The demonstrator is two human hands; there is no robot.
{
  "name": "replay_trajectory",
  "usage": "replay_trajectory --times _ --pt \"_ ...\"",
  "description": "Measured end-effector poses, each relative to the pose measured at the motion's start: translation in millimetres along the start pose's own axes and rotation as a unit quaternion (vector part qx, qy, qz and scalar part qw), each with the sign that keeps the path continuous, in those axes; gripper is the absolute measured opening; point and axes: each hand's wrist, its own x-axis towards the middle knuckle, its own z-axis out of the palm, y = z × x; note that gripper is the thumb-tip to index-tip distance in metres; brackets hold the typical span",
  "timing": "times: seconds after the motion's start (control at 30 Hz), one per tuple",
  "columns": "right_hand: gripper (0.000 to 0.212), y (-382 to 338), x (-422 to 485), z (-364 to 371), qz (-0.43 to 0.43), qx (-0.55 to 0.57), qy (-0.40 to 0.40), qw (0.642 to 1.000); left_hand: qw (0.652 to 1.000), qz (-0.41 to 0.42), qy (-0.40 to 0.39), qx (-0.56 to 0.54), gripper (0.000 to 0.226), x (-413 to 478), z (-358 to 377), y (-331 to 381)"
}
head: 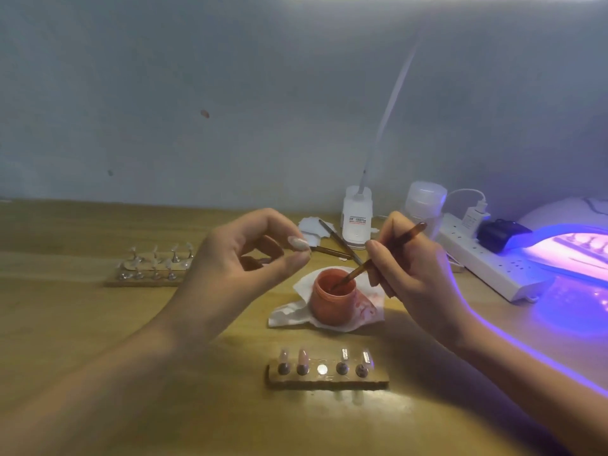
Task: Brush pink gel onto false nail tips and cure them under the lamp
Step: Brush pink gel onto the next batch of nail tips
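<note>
Right hand (411, 274): fingers curled round the brush (411, 232) in a pen grip, held low on the handle. Bristle end is down inside the open pink gel pot (334, 301). The bristles are hidden by the rim, so the load can't be judged.

Left hand (240, 258): thumb and fingertips pinch one nail tip (297, 244), held up just left of the pot and clear of the table (82, 324). What lies behind the tip in the pinch is hidden.

Step in hand, by my reading: loading the brush before coating the held tip.

To do it well:
- Take little gel and wipe one side of the bristles on the inner rim when lifting out. The tissue (289, 312) under the pot already has pink smears.
- Bring tip and brush together close above the pot, so a drip lands on the tissue.
- Stroke from base to free edge in thin layers and keep the pinching fingers off the painted face.
- Keep the wet brush away from the violet glow of the lamp (559, 238) at the right, since gel may set in the bristles.

The near holder block (329, 381) carries two pinkish tips on the left and two clear ones on the right. Its middle disc (322, 369) is bare, likely this tip's seat.

A second holder (153, 268) with clear tips sits well to the left. Something pale lies under the lamp, too hazy to name.
</note>
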Motion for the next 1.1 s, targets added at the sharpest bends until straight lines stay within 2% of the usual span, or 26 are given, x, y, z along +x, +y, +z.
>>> replay_trajectory --times 0.13,0.23,0.43,0.6,0.67,0.73,0.8,0.93,1.1 --pt "0.020 2 -1 3 0.034 0.039 0.011 0.999 0.998 -0.041 0.025 -0.044 0.019 12 13 -19" --pt "0.024 1 -2 -4 0.074 0.109 0.045 0.990 0.998 -0.054 0.030 -0.017 0.026 9 21 -34" --pt "0.030 18 -7 -8 0.190 0.229 0.147 0.943 0.998 -0.057 0.039 -0.013 0.017 3 22 -53" --pt "0.023 23 -13 -12 0.256 0.282 0.152 0.912 0.998 -0.059 0.015 -0.006 0.011 3 22 -59" --pt "0.023 23 -14 -11 0.263 0.288 0.145 0.909 0.998 -0.060 0.007 -0.012 0.008 4 23 -59" --pt "0.021 22 -14 -9 0.259 0.293 0.132 0.911 0.998 -0.060 0.000 -0.010 0.014 3 23 -59" --pt "0.026 22 -13 -8 0.250 0.293 0.118 0.915 0.998 -0.064 -0.002 -0.005 0.008 4 22 -60" --pt "0.024 22 -12 -8 0.220 0.296 0.107 0.923 0.998 -0.061 -0.002 0.011 0.017 4 23 -61" --pt "0.023 24 -10 -6 0.214 0.287 0.084 0.930 0.998 -0.062 -0.004 0.013 0.018 3 22 -60"
